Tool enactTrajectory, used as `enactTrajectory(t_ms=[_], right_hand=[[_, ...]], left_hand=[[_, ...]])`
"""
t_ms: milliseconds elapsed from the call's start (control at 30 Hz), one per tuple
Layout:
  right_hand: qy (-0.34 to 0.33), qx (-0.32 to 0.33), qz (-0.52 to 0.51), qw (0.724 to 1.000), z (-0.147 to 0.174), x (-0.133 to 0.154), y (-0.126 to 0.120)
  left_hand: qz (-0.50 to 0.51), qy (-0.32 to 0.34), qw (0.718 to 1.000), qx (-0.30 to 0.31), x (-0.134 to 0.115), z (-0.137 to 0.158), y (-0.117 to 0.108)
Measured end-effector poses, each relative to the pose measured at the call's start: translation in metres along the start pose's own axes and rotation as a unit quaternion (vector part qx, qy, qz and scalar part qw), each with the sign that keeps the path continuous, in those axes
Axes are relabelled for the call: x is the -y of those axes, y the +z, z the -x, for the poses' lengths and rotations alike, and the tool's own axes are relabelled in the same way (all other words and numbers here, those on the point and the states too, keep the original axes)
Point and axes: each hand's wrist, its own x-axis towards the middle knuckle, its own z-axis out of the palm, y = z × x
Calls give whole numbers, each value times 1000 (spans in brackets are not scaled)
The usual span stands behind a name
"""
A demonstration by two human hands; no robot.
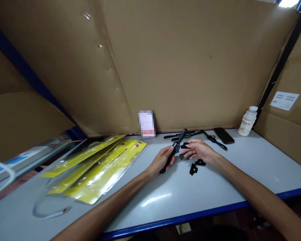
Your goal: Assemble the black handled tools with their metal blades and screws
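Observation:
My left hand [165, 158] is closed around one handle of a black spokeshave [182, 135], which is tilted with its other handle up and away. To its right, my right hand [199, 149] pinches a small black lever cap [184, 145] at its fingertips, close to the spokeshave's middle. Under those fingers shows a greyish thin piece [183, 157], perhaps a blade, too blurred to be sure. Two more lever caps, one upper [200, 162] and one lower [193, 169], lie on the table below my right hand. Further back lie more black spokeshaves [214, 139].
Yellow blister packs [107, 167] with clear plastic spread over the table's left side. A phone with a lit screen [147, 124] leans on the cardboard wall [165, 67]. A dark phone [224, 135] and a white bottle [248, 121] stand back right. A blue edge [190, 214] runs along the front.

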Motion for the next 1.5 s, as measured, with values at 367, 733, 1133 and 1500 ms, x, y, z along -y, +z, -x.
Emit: enactTrajectory(t_ms=[367,733,1133,1500], right_hand=[[-26,-61,74,995,5,3,20],[-38,-59,35,997,5,-6,29],[2,-89,68,994,3,-14,42],[-96,-199,282,934,-4,25,-24]], left_hand=[[-26,11,1000,-4,-1,2,5],[5,-4,1000,-21,1,4,7],[-21,17,1000,16,-2,4,7],[149,-39,987,-36,-5,3,-1]])
